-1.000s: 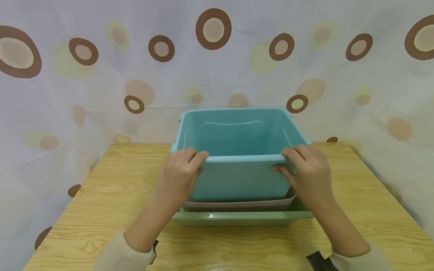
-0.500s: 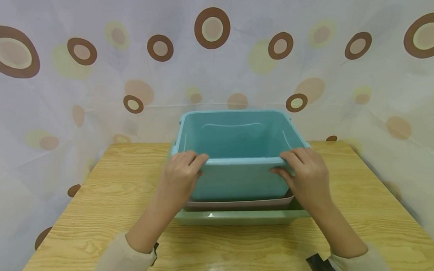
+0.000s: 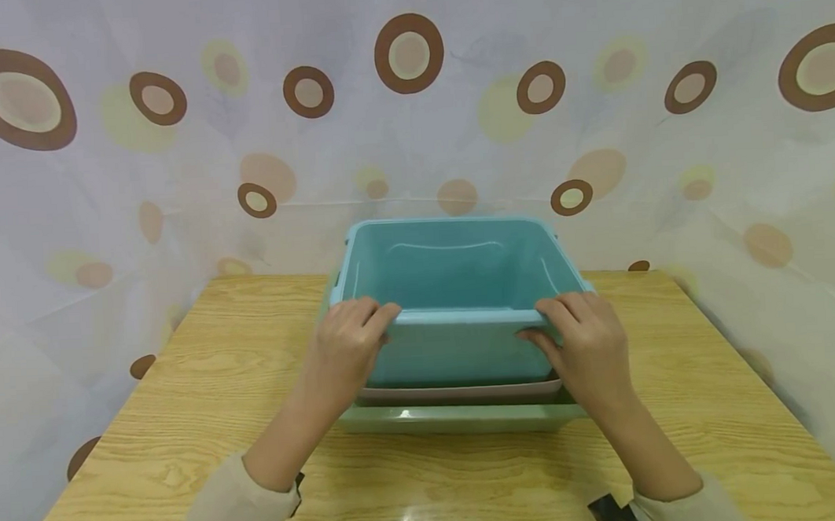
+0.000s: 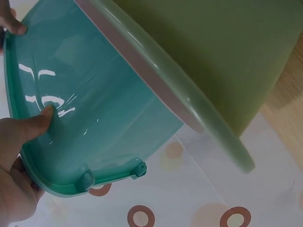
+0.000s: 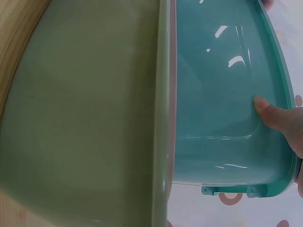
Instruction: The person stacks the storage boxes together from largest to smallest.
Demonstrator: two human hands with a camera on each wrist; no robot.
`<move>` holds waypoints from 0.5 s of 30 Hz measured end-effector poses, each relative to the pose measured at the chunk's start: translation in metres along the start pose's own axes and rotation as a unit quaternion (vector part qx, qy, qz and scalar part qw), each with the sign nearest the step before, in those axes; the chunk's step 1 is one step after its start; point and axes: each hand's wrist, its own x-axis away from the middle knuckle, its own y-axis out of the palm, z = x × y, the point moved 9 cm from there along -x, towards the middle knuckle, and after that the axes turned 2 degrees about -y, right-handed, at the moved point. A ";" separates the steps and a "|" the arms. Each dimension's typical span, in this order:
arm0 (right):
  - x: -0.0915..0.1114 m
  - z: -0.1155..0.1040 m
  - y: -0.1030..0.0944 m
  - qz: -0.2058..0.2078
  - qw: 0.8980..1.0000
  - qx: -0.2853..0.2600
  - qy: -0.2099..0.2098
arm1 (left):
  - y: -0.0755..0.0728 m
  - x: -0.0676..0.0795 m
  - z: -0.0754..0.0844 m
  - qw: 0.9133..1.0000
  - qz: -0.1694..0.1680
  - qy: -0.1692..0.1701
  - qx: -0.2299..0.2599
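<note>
A blue-green plastic bin sits partway inside a pinkish bin, which is nested in a larger green bin. My left hand grips the near rim of the blue bin at its left end, the thumb on the outer wall in the left wrist view. At the right end of that same rim, my right hand holds on with fingers over the edge and thumb beneath. The inside of the blue bin shows no contents. Most of the pinkish bin is hidden.
The bins stand on a wood-grain table. Behind and beside it hangs a pale cloth printed with brown rings and coloured spots.
The blue bin's rim has sunk slightly in the head view, sinking further into the stack. Both hands have moved down with it, still gripping the rim.
</note>
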 end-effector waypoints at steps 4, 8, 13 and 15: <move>0.002 -0.002 0.000 0.006 1.000 0.001 -0.008 | 0.002 0.002 0.000 1.000 -0.011 0.000 -0.004; 0.005 -0.003 0.001 0.012 1.000 0.004 -0.018 | 0.004 0.004 0.001 1.000 -0.020 -0.001 -0.006; 0.009 -0.003 0.005 0.009 1.000 0.005 -0.020 | 0.005 0.008 0.001 1.000 -0.022 -0.001 -0.010; 0.011 -0.003 0.006 0.007 1.000 0.005 -0.020 | 0.006 0.010 0.002 1.000 -0.027 -0.001 -0.013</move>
